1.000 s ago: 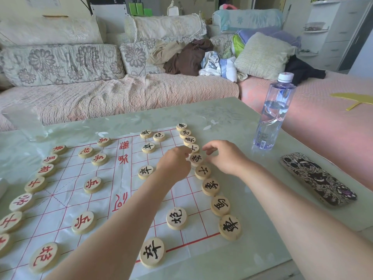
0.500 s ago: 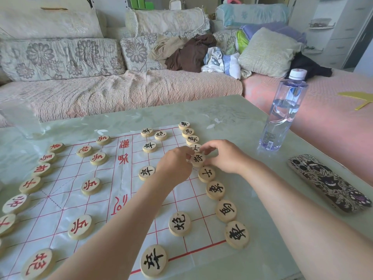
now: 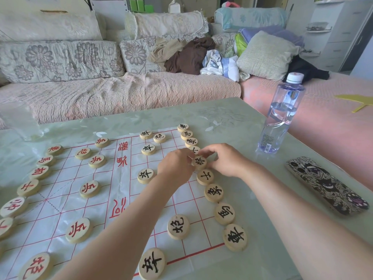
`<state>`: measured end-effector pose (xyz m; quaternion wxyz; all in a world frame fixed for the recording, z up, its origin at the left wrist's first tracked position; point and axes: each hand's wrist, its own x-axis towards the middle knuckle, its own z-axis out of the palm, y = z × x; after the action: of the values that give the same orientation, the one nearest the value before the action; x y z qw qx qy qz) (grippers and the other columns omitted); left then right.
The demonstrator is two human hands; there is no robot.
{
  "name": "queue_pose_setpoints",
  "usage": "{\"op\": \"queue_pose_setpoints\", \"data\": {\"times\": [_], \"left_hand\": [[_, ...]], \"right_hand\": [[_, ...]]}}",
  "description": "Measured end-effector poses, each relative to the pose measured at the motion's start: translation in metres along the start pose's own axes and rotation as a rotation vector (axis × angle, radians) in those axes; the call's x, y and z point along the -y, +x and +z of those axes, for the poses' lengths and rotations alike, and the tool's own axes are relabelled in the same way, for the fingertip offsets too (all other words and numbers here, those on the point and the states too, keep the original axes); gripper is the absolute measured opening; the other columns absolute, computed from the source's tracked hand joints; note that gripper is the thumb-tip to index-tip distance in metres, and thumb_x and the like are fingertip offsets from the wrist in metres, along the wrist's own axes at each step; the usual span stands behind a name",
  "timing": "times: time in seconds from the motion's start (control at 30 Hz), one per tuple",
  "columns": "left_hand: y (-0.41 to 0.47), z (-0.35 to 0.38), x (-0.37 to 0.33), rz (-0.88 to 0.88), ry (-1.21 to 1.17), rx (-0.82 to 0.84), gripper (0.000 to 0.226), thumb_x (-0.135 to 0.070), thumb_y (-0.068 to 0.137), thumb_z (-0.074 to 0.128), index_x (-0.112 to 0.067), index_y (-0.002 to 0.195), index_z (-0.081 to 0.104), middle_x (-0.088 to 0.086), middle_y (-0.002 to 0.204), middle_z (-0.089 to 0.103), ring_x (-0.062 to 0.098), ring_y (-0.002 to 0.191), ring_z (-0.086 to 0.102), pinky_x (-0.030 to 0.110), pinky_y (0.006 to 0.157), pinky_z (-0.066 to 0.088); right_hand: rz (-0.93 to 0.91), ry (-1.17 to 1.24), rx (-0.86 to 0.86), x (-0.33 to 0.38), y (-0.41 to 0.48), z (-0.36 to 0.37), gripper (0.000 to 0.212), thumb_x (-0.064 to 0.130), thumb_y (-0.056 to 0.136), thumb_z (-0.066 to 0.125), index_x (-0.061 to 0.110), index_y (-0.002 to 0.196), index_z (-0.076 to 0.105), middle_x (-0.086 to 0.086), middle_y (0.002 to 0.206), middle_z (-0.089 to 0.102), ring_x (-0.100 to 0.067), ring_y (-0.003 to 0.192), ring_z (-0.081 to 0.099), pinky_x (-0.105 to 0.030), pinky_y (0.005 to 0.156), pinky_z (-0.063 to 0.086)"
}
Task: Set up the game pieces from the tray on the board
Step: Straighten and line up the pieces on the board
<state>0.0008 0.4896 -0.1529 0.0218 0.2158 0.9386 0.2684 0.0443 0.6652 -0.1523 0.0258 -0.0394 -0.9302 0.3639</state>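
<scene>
A white plastic board sheet (image 3: 60, 199) with red grid lines lies on the table. Round wooden discs stand on it: red-lettered ones down the left edge (image 3: 28, 187), black-lettered ones down the right edge (image 3: 214, 192). My left hand (image 3: 175, 166) and my right hand (image 3: 226, 160) meet over one black-lettered disc (image 3: 199, 162) in the middle of the right row. Fingers of both hands pinch its rim from either side. The disc sits at the board's surface, between its neighbours in the row. No tray is in view.
A clear water bottle (image 3: 280, 116) stands at the table's right edge. A patterned black-and-white case (image 3: 327, 184) lies on the right of the table. A clear tumbler (image 3: 18, 120) stands at the far left. A sofa with cushions and clothes runs behind.
Both hands stay on the same black-lettered disc. The camera has shifted slightly; the hands and pieces hold their places.
</scene>
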Motion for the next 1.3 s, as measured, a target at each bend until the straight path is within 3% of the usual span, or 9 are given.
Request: {"op": "queue_pose_setpoints", "data": {"times": [0.13,0.33,0.53,0.67,0.8,1.0,1.1,1.17,1.3], "left_hand": [[-0.002,-0.002,0.003,-0.007,-0.016,0.001,0.036,-0.023,0.083,0.067,-0.03,0.117,0.06,-0.014,0.104,0.066,0.015,0.096,0.06,0.03,0.075,0.051],[-0.004,-0.003,-0.003,-0.017,-0.016,0.003,0.033,-0.025,0.083,0.068,-0.031,0.115,0.061,-0.015,0.103,0.065,0.015,0.094,0.059,0.031,0.073,0.051],[-0.004,0.0,-0.003,-0.037,-0.019,0.006,0.035,-0.031,0.082,0.069,-0.03,0.117,0.061,-0.013,0.102,0.065,0.016,0.093,0.06,0.029,0.071,0.049],[-0.004,0.0,-0.003,-0.044,-0.004,0.005,0.036,-0.033,0.084,0.068,-0.029,0.119,0.062,-0.013,0.104,0.065,0.018,0.091,0.062,0.028,0.071,0.048],[-0.005,-0.001,-0.004,-0.039,0.002,0.003,0.034,-0.032,0.084,0.068,-0.029,0.117,0.062,-0.011,0.105,0.065,0.018,0.092,0.062,0.031,0.072,0.052],[-0.012,-0.007,-0.004,-0.018,-0.016,-0.011,0.04,-0.023,0.085,0.065,-0.026,0.123,0.055,-0.009,0.107,0.063,0.017,0.09,0.059,0.03,0.066,0.047],[-0.02,-0.015,-0.002,0.03,-0.013,0.037,0.033,-0.015,0.085,0.059,-0.028,0.115,0.058,-0.013,0.103,0.062,0.014,0.092,0.059,0.032,0.073,0.052],[-0.026,-0.021,0.0,0.063,-0.048,0.126,0.032,-0.013,0.082,0.061,-0.027,0.11,0.061,-0.014,0.101,0.063,0.009,0.085,0.059,0.022,0.071,0.05],[-0.036,-0.021,-0.001,0.093,-0.106,0.22,0.032,-0.024,0.074,0.078,-0.031,0.102,0.065,-0.017,0.101,0.064,0.001,0.07,0.057,0.014,0.063,0.046]], "right_hand": [[-0.009,-0.036,-0.007,0.003,-0.003,-0.001,0.04,0.012,0.087,0.071,0.031,0.122,0.067,0.017,0.107,0.064,0.012,0.067,0.048,-0.004,0.061,0.033],[-0.018,-0.043,-0.03,0.003,-0.005,0.001,0.045,0.01,0.087,0.069,0.031,0.127,0.064,0.014,0.114,0.066,0.013,0.066,0.047,-0.003,0.063,0.033],[-0.014,-0.057,-0.039,0.001,-0.003,0.008,0.048,0.009,0.091,0.062,0.034,0.132,0.061,0.014,0.122,0.065,0.009,0.068,0.044,-0.017,0.08,0.036],[-0.036,-0.031,-0.029,0.0,-0.005,0.002,0.047,0.012,0.086,0.071,0.032,0.128,0.064,0.015,0.116,0.065,0.016,0.067,0.047,-0.003,0.067,0.033],[-0.033,-0.041,-0.026,-0.001,-0.005,0.002,0.045,0.013,0.087,0.071,0.033,0.128,0.065,0.017,0.115,0.064,0.016,0.069,0.047,-0.001,0.066,0.033],[-0.028,-0.019,-0.031,0.003,-0.01,-0.003,0.043,0.016,0.087,0.072,0.032,0.127,0.063,0.015,0.113,0.063,0.011,0.075,0.048,-0.017,0.078,0.037],[-0.02,-0.021,-0.041,0.001,-0.017,-0.011,0.031,0.01,0.085,0.069,0.035,0.103,0.066,0.016,0.102,0.065,0.009,0.069,0.051,-0.02,0.076,0.04],[-0.012,-0.02,-0.004,-0.001,-0.023,-0.017,0.033,0.003,0.082,0.067,0.035,0.088,0.065,0.016,0.094,0.067,0.012,0.063,0.054,-0.017,0.07,0.041],[0.004,0.022,0.11,0.001,-0.037,-0.023,0.032,-0.002,0.08,0.07,0.026,0.095,0.069,0.028,0.069,0.063,0.014,0.052,0.051,-0.005,0.051,0.037]]}}
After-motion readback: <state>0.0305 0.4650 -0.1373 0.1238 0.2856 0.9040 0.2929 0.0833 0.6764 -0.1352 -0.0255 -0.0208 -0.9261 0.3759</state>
